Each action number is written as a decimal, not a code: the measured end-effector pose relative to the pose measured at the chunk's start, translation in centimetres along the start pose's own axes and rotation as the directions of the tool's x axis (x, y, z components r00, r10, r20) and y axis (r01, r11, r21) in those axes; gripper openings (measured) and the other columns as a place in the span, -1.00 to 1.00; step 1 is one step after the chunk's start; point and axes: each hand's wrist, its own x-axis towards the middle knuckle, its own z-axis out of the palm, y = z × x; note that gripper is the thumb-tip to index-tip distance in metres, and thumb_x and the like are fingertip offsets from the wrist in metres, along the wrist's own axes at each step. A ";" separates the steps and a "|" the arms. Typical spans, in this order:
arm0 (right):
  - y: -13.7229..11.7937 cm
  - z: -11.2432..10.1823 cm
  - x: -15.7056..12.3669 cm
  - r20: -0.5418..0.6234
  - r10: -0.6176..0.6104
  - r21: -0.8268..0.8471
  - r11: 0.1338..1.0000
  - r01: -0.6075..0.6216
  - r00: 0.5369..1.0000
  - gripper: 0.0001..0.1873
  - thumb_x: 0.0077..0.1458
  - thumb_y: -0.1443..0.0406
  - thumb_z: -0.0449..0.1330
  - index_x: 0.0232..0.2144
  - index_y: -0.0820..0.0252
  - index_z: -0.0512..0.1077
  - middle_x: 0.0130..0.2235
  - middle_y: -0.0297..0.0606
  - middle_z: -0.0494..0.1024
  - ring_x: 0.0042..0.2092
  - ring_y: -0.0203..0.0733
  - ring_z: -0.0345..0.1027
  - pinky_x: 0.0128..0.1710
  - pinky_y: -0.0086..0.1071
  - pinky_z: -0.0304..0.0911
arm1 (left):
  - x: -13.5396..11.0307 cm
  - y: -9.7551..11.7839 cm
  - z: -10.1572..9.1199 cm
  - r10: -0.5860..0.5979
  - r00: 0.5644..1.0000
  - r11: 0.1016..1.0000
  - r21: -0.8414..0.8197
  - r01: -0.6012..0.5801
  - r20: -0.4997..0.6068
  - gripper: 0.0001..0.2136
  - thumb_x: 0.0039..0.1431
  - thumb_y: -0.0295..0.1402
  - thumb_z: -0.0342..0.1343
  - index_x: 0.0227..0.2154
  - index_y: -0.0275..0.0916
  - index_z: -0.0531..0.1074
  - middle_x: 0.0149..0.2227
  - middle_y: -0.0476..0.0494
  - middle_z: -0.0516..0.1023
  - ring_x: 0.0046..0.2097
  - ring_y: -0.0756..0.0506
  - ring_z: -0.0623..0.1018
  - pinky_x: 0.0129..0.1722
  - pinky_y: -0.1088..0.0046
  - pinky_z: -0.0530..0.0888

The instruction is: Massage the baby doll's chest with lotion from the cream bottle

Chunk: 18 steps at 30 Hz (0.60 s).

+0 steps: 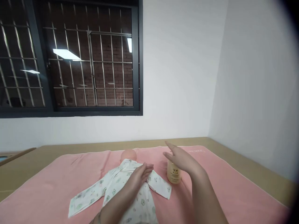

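A baby doll (128,154) lies on a pink blanket, dressed in a white gown (116,183) with small green prints and its sleeves spread to both sides. My left hand (140,175) is over the doll's chest, fingers stretched out and pointing right, holding nothing that I can see. A pale yellow bottle (174,174) with dark lettering stands upright beside the right sleeve. Above it my right hand (181,157) is spread flat, its fingers pointing left. That hand hides the bottle's top, so I cannot tell whether it touches it.
The pink blanket (217,177) covers most of a tan padded surface (235,154). White walls (179,77) rise behind and to the right. A dark-framed window (137,62) with metal bars is at the back left. A wooden edge (21,155) shows at far left.
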 end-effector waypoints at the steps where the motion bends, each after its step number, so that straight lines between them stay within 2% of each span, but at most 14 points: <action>1: 0.8 -0.2 0.3 0.006 0.071 -0.033 0.997 -0.071 0.997 -0.41 0.30 0.16 -0.04 0.30 0.26 0.07 0.26 -0.09 0.16 0.25 -0.03 0.06 0.21 -0.18 -0.01 | 0.7 0.4 1.1 -0.089 0.994 0.984 -0.150 0.098 0.067 -0.46 0.22 -0.01 -0.10 0.04 -0.36 0.38 0.15 -0.39 0.37 0.21 -0.24 0.34 0.24 0.23 0.18; 2: 1.4 -0.3 0.6 0.033 0.128 -0.066 0.990 -0.125 0.991 -0.44 0.30 0.21 -0.06 0.28 0.31 0.10 0.27 -0.06 0.14 0.25 -0.02 0.06 0.21 -0.18 0.00 | 1.4 0.7 2.1 -0.150 0.981 0.947 -0.267 0.179 0.123 -0.43 0.22 0.00 -0.11 0.08 -0.39 0.33 0.16 -0.43 0.35 0.21 -0.25 0.35 0.22 0.22 0.21; 4: 2.2 -0.3 1.1 0.101 0.174 -0.107 0.981 -0.163 0.980 -0.52 0.31 0.27 -0.08 0.20 0.35 0.23 0.26 -0.03 0.16 0.22 0.00 0.11 0.16 -0.21 0.07 | 3.1 1.3 3.8 -0.182 0.969 0.871 -0.430 0.237 0.166 -0.39 0.21 -0.01 -0.12 0.15 -0.40 0.23 0.21 -0.46 0.28 0.23 -0.24 0.32 0.22 0.25 0.21; 7: 2.4 -0.3 1.5 0.109 0.149 -0.127 0.983 -0.135 0.983 -0.61 0.32 0.29 -0.12 -0.06 0.30 0.46 0.09 -0.03 0.40 0.06 -0.01 0.31 -0.02 -0.28 0.21 | 5.8 2.1 5.9 -0.135 0.984 0.796 -0.579 0.176 0.114 -0.39 0.24 -0.03 -0.18 0.22 -0.38 0.12 0.28 -0.41 0.15 0.29 -0.17 0.21 0.23 0.33 0.18; 11: 2.7 -0.3 1.7 0.024 0.183 -0.162 0.971 -0.176 0.983 -0.60 0.32 0.26 -0.11 -0.35 0.25 0.48 -0.17 -0.07 0.54 -0.17 -0.05 0.41 -0.29 -0.36 0.21 | 8.3 2.6 7.6 -0.127 0.985 0.720 -0.671 0.175 0.119 -0.35 0.26 -0.03 -0.24 0.26 -0.42 0.02 0.31 -0.41 0.07 0.32 -0.17 0.15 0.20 0.35 0.23; 14: 3.3 -0.5 2.1 -0.022 0.181 -0.126 0.975 -0.182 0.983 -0.58 0.32 0.26 -0.13 -0.41 0.24 0.46 -0.24 -0.12 0.55 -0.22 -0.10 0.41 -0.34 -0.41 0.18 | 8.1 2.4 7.6 -0.129 0.975 0.693 -0.687 0.219 0.182 -0.35 0.25 -0.04 -0.18 0.25 -0.42 0.02 0.29 -0.45 0.11 0.28 -0.20 0.23 0.14 0.32 0.32; 18: 2.7 -0.2 2.0 -0.019 0.230 -0.152 0.961 -0.230 0.973 -0.56 0.33 0.24 -0.15 -0.29 0.27 0.49 -0.19 -0.06 0.55 -0.18 -0.04 0.42 -0.24 -0.32 0.23 | 4.3 2.2 5.9 -0.217 0.949 0.695 -0.646 0.315 0.229 -0.38 0.23 -0.04 -0.13 0.21 -0.40 0.10 0.25 -0.46 0.20 0.24 -0.26 0.30 0.13 0.26 0.32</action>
